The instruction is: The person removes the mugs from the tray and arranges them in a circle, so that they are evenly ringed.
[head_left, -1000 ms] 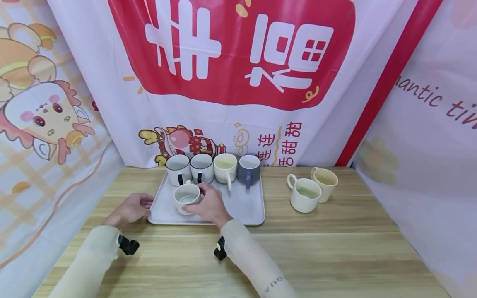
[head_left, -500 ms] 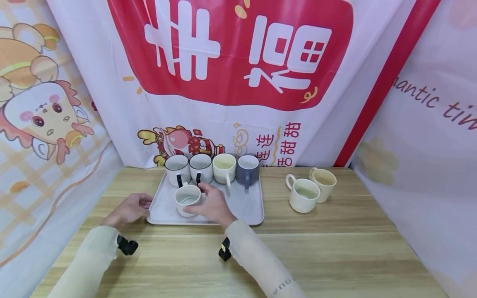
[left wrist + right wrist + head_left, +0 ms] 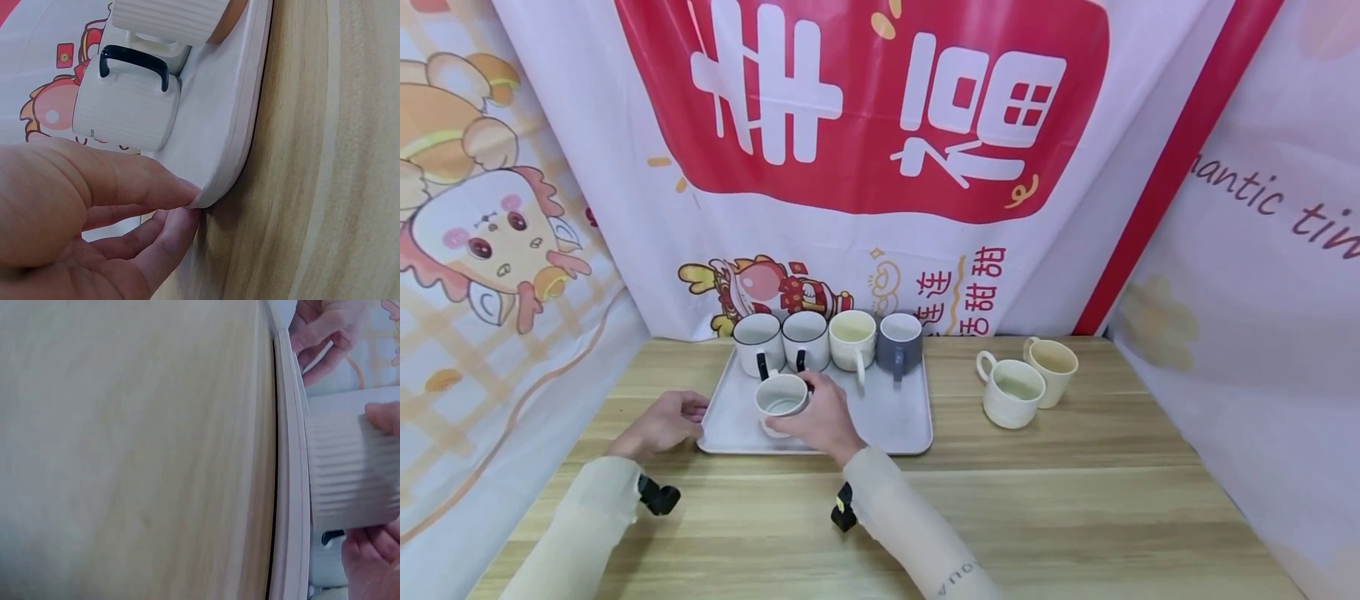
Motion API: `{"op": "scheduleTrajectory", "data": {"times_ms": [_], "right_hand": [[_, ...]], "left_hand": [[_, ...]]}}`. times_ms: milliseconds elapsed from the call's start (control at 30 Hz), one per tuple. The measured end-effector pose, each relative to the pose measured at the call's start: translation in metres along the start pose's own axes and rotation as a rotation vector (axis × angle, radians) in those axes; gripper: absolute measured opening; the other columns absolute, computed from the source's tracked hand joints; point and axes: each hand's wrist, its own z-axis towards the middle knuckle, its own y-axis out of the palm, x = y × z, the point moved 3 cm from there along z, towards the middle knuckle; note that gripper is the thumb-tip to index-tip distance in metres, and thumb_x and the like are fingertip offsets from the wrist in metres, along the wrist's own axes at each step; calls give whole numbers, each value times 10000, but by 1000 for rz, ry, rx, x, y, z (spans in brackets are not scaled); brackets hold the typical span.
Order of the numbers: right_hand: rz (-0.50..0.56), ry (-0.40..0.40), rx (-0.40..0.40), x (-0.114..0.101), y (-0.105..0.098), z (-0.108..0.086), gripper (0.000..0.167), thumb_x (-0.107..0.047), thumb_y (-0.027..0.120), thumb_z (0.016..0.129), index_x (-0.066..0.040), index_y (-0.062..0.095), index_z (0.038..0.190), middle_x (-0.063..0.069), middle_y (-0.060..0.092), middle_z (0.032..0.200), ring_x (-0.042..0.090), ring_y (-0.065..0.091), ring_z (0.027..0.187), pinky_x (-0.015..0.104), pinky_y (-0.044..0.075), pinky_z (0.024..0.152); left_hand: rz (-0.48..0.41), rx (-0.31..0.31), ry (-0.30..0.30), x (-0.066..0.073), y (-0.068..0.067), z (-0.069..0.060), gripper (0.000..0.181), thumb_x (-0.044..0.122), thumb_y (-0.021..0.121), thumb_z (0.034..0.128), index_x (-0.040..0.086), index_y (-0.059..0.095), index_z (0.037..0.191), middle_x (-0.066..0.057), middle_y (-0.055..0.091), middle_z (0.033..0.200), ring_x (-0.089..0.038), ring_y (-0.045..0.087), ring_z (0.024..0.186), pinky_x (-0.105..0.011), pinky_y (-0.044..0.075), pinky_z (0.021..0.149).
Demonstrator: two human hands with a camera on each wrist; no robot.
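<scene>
My right hand grips a white ribbed mug from its right side, over the front left part of a pale tray. In the right wrist view the mug lies between thumb and fingers. At the tray's front left corner, my left hand pinches the rim; the left wrist view shows thumb and fingers of that hand at the tray's corner. Behind the held mug stand two white mugs with black handles, a cream mug and a grey-blue mug.
To the right of the tray, a white mug and a beige mug stand close together on the wooden table. A printed cloth hangs behind the table's back edge.
The held mug has shifted slightly to the right and toward the front with my right hand. My left hand stays at the tray's corner.
</scene>
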Motion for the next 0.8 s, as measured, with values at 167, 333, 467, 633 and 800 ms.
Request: {"op": "scheduleTrajectory", "data": {"times_ms": [167,333,467,633,800], "right_hand": [[-2,-27,-40,5,-6,4,826,-333,990,679,-138,631,1397,-14,716,1263,118,647,1126,321,548,1027],[-50,-35,-19,5,-3,5,854,-416,1003,647,-145,631,1367,-24,708,1219,111,636,1084,297,550,979],[-56,-11,18,4,0,3,808,-412,1012,636,-164,636,1306,-32,693,1185,116,627,1057,302,549,953],[-26,5,35,4,0,2,775,-379,1016,632,-164,649,1279,-36,696,1171,118,629,1049,308,552,948],[-14,-33,31,5,-4,4,725,-361,1024,610,-163,682,1218,-36,724,1110,129,656,1019,271,556,910]], "left_hand": [[0,-1,11,1,-2,1,612,-82,657,866,-201,455,1431,-366,570,1392,-459,589,1256,-539,562,1060],[11,1,10,1,-2,1,615,-80,658,860,-202,458,1429,-366,575,1389,-459,593,1253,-548,558,1064],[-6,-5,1,0,-1,0,627,-76,659,861,-197,450,1440,-365,565,1402,-464,585,1265,-552,552,1073],[-14,-6,3,-1,0,0,636,-80,659,860,-198,443,1446,-366,560,1407,-467,582,1268,-546,557,1069],[-13,-3,-2,-1,0,1,625,-78,656,865,-195,447,1444,-364,562,1406,-461,585,1267,-543,559,1068]]}}
